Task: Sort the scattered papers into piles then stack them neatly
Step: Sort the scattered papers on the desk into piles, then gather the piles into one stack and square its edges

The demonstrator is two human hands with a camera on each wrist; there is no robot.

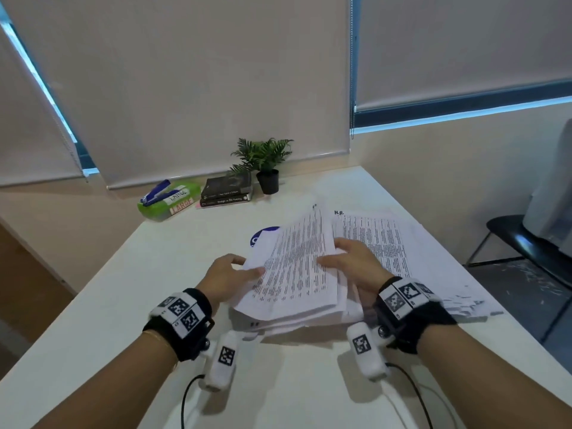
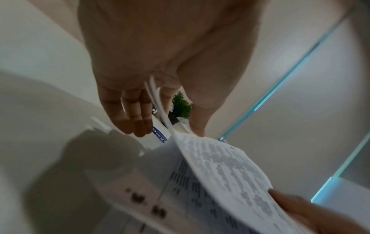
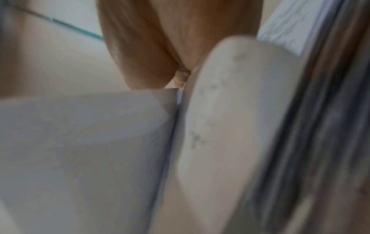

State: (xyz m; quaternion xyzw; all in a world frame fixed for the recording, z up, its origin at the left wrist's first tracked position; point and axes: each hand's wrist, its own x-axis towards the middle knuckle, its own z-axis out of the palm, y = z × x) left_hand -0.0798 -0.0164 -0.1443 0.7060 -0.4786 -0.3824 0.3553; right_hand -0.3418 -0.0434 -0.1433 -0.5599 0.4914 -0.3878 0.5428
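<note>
Printed sheets (image 1: 294, 261) pinched between left hand (image 1: 227, 275) and right hand (image 1: 356, 264) (above the pile (image 1: 309, 317))

My head camera looks forward and down over the bench (image 1: 185, 274). Each wrist camera peers along my palm, very close, the right one blurred. Head and left wrist share the potted plant (image 1: 263, 162) and printed papers (image 1: 294, 264).

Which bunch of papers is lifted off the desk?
The printed sheets gripped between the left hand and right hand; the other pile, to its right, lies flat.
</note>
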